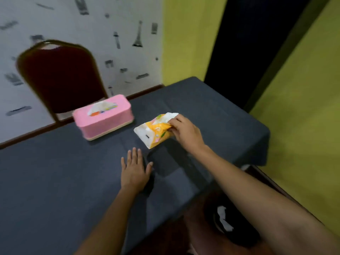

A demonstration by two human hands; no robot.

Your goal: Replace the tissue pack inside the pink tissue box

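Observation:
The pink tissue box (104, 118) stands on the dark grey tablecloth (55, 181) toward the far left, lid on, with a tissue and colourful wrapper showing through its top slot. To its right, my right hand (184, 131) pinches the upper edge of a yellow-and-white tissue pack (154, 132), which tilts with its lower end near the cloth. My left hand (135, 168) lies flat on the table, fingers spread, below the pack and apart from it.
A dark red chair (60, 78) with a gold frame stands behind the box against the patterned wall. The table's right edge drops off near a yellow wall. A dark bin (233, 225) holding white paper sits on the floor at lower right.

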